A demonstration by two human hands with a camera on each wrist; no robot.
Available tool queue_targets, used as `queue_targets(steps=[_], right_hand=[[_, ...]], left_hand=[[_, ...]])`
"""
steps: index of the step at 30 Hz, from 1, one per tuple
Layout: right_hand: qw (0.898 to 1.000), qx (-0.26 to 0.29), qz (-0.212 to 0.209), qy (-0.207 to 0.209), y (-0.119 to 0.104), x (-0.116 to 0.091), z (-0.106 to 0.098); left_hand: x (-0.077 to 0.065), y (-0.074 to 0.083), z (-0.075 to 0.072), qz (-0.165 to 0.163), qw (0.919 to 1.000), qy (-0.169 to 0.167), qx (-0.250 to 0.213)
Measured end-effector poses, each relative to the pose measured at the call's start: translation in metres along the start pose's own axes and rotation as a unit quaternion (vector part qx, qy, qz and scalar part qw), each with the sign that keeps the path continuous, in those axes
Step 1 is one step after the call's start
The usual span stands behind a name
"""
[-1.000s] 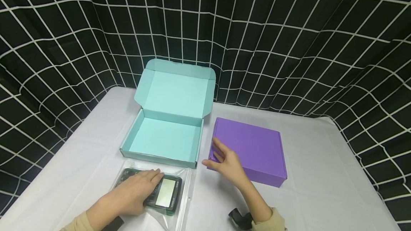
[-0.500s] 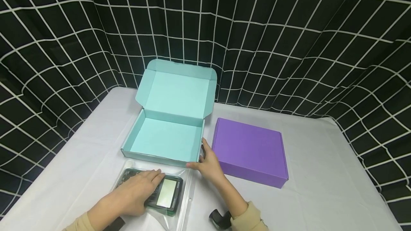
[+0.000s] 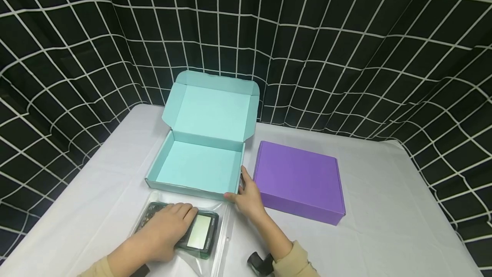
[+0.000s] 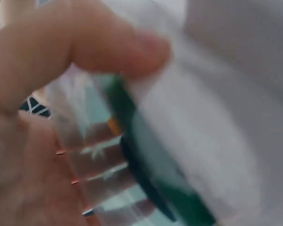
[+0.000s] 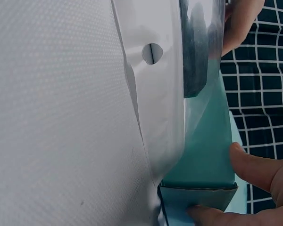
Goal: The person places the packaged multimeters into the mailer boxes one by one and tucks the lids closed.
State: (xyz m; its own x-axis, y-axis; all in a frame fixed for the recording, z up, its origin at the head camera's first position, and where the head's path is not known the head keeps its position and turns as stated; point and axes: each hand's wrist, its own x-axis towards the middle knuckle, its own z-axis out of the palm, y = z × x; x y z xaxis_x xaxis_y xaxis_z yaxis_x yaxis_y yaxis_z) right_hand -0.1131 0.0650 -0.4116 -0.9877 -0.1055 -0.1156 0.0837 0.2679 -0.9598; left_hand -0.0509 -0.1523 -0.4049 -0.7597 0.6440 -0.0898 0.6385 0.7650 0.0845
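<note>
A multimeter (image 3: 200, 231) with a green edge and a pale screen lies in a clear plastic bag (image 3: 223, 243) in front of the turquoise box. My left hand (image 3: 165, 230) lies across it and grips it through the bag. In the left wrist view the thumb is on the near side and the fingers (image 4: 104, 165) show blurred behind the plastic. The open turquoise cardboard box (image 3: 200, 166) has its lid raised at the back. At its front right corner, my right hand (image 3: 250, 198) holds the walls, thumb at the front and fingers along the right side.
A closed purple box (image 3: 300, 178) stands right of the turquoise one. Both rest on a white cloth-covered table (image 3: 376, 191). A black curtain (image 3: 307, 54) with white grid lines surrounds the table's back and sides. A black wrist strap piece (image 3: 259, 263) sits under the right wrist.
My right hand has moved left from the purple box's edge to the turquoise box's corner and taken hold there. The left hand has stayed on the bagged multimeter, its fingers bending slightly more.
</note>
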Motion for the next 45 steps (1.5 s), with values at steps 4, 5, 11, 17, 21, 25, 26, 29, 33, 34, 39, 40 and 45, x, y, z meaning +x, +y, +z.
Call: queue_targets(steps=[4,5,11,17,21,25,26,29,33,34,39,40,45], right_hand=[[1.000,-0.001,0.003,0.000,-0.001,0.000,0.000],[1.000,0.000,0.003,-0.001,-0.001,0.000,0.000],[1.000,-0.004,0.005,-0.003,0.001,0.000,0.001],[1.000,-0.003,0.006,-0.006,0.003,-0.001,0.001],[1.000,-0.001,0.006,-0.007,0.003,-0.002,0.000],[1.000,0.003,0.007,-0.007,0.002,-0.002,0.000],[1.000,0.001,0.005,-0.008,0.002,-0.002,0.000],[1.000,0.005,0.009,-0.008,0.002,-0.002,-0.001],[1.000,0.009,0.014,-0.012,0.002,-0.002,-0.003],[1.000,0.010,0.013,-0.013,0.002,-0.002,-0.004],[1.000,0.013,0.005,-0.017,0.003,-0.002,-0.004],[1.000,0.013,0.003,-0.018,0.003,-0.002,-0.004],[1.000,0.016,-0.010,-0.016,0.003,-0.001,-0.004]], left_hand=[[0.003,-0.002,-0.001,0.017,0.9986,0.012,0.049],[0.003,-0.003,-0.002,0.023,0.9980,0.020,0.055],[-0.001,-0.008,-0.002,0.052,0.9950,0.056,0.064],[-0.008,-0.011,0.000,0.070,0.9904,0.084,0.085],[-0.013,-0.012,-0.001,0.082,0.9847,0.116,0.101],[-0.019,-0.010,-0.001,0.098,0.9772,0.162,0.098],[-0.020,-0.009,-0.001,0.102,0.9750,0.173,0.094],[-0.023,-0.007,-0.004,0.109,0.9702,0.197,0.088],[-0.026,-0.005,-0.012,0.114,0.9648,0.218,0.092],[-0.027,-0.005,-0.014,0.115,0.9635,0.223,0.093],[-0.026,-0.005,-0.025,0.112,0.9600,0.233,0.109],[-0.025,-0.005,-0.027,0.110,0.9601,0.232,0.111],[-0.023,-0.007,-0.037,0.104,0.9640,0.217,0.113]])
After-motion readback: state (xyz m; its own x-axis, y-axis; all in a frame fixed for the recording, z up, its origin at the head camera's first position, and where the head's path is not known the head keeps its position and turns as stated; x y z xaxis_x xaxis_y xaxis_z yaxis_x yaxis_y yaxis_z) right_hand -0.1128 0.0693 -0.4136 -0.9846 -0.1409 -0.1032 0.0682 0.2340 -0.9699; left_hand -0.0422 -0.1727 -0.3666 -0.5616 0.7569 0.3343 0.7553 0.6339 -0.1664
